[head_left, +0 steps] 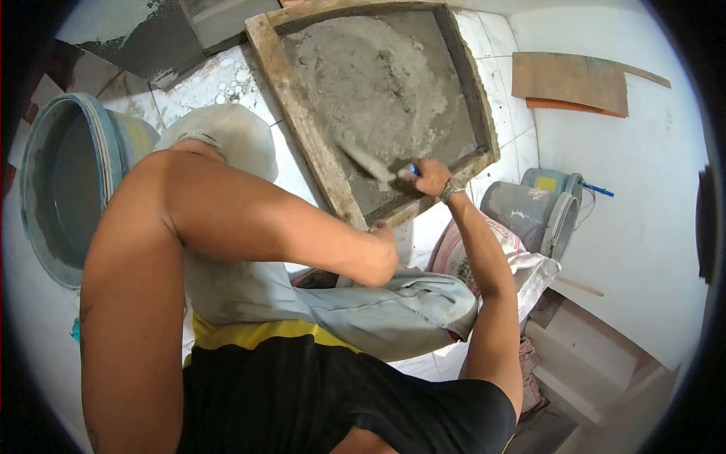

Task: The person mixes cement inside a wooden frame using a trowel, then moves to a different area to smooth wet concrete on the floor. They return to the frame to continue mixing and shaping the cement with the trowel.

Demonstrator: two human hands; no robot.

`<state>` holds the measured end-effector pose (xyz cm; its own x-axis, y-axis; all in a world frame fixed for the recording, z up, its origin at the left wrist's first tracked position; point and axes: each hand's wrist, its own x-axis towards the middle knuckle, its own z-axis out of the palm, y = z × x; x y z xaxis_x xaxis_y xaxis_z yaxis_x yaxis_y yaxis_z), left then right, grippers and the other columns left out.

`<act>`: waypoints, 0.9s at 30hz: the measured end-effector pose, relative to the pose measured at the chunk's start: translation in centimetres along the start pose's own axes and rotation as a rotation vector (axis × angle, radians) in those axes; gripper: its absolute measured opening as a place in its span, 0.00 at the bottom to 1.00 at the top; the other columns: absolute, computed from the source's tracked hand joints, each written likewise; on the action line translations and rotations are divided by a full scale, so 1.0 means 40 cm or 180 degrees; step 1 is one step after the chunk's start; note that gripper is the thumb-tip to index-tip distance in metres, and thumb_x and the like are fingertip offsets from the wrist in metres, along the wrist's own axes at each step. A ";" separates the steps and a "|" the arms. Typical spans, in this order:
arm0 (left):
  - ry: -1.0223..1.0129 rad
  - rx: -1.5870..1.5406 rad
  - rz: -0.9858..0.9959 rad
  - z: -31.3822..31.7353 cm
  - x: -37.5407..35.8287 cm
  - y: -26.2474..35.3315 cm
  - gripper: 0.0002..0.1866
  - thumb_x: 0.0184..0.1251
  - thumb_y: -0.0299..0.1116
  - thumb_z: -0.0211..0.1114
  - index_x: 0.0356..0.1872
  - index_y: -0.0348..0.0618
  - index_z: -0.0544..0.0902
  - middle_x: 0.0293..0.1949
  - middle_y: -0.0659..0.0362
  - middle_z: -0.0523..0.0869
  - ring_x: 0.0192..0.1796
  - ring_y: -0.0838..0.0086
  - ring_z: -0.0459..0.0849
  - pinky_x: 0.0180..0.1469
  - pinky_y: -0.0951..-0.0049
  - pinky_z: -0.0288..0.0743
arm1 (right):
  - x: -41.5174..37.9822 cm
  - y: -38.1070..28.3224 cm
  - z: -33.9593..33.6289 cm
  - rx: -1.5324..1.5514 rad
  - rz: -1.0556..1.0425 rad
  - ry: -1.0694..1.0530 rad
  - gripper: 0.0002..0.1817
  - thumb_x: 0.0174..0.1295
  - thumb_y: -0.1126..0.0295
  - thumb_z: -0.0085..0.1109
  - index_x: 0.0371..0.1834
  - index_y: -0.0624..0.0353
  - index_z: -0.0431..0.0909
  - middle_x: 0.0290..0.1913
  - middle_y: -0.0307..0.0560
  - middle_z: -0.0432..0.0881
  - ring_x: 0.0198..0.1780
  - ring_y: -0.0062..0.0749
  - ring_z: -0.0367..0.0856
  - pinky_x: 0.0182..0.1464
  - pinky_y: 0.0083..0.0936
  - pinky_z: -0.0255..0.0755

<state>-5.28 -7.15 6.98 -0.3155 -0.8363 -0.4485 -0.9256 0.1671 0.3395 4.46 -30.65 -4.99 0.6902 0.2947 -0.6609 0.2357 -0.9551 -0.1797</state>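
Note:
My right hand [432, 178] is closed around the blue handle of a trowel [367, 161]. Its long, mortar-coated blade points to the far left and lies over the wet grey mortar [378, 83], slightly blurred. That mortar fills a shallow wooden mixing box [299, 113], whose near side runs just under my right wrist. My left hand [384, 240] is at the box's near left corner, its fingers curled against the wood. Part of that hand is hidden behind my forearm.
A large bucket of grey liquid [64, 185] stands at the left. To the right are a printed sack [491, 242], grey buckets [522, 212] and a brown board [571, 82] against the white wall [643, 166]. White floor tiles [227, 83] surround the box, splashed with mortar.

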 end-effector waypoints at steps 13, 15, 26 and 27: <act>-0.0190 -0.0163 0.0042 0.031 0.049 -0.023 0.16 0.59 0.37 0.66 0.46 0.44 0.87 0.54 0.54 0.84 0.51 0.59 0.83 0.53 0.50 0.70 | 0.105 0.092 -0.116 -0.1139 -0.0193 -0.1923 0.24 0.50 0.50 0.67 0.44 0.55 0.81 0.37 0.52 0.85 0.47 0.48 0.83 0.59 0.51 0.68; -0.0163 -0.0150 0.0067 0.034 0.051 -0.026 0.16 0.60 0.37 0.66 0.47 0.44 0.86 0.54 0.54 0.83 0.52 0.59 0.83 0.54 0.50 0.70 | 0.157 0.097 -0.103 -0.1280 -0.0267 -0.2027 0.24 0.51 0.51 0.66 0.46 0.54 0.81 0.40 0.51 0.84 0.49 0.47 0.82 0.60 0.51 0.67; -0.0373 -0.0258 -0.0008 0.006 0.003 -0.048 0.18 0.57 0.39 0.69 0.49 0.45 0.86 0.51 0.55 0.86 0.53 0.60 0.83 0.58 0.50 0.69 | 0.186 0.238 -0.187 -0.1958 -0.0295 -0.0646 0.24 0.56 0.57 0.64 0.57 0.50 0.77 0.53 0.49 0.83 0.57 0.44 0.79 0.68 0.51 0.59; -0.0437 -0.0177 0.0096 0.000 0.005 -0.047 0.19 0.56 0.39 0.70 0.49 0.45 0.86 0.52 0.55 0.86 0.53 0.60 0.83 0.58 0.50 0.69 | 0.188 0.256 -0.200 -0.1606 -0.0079 -0.0295 0.24 0.57 0.59 0.63 0.58 0.48 0.77 0.54 0.49 0.82 0.57 0.44 0.79 0.69 0.53 0.57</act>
<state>-3.60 -7.61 6.25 -0.3721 -0.7514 -0.5449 -0.9035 0.1588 0.3980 17.53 -37.97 -5.98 0.6221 0.2911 -0.7268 0.5679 -0.8068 0.1630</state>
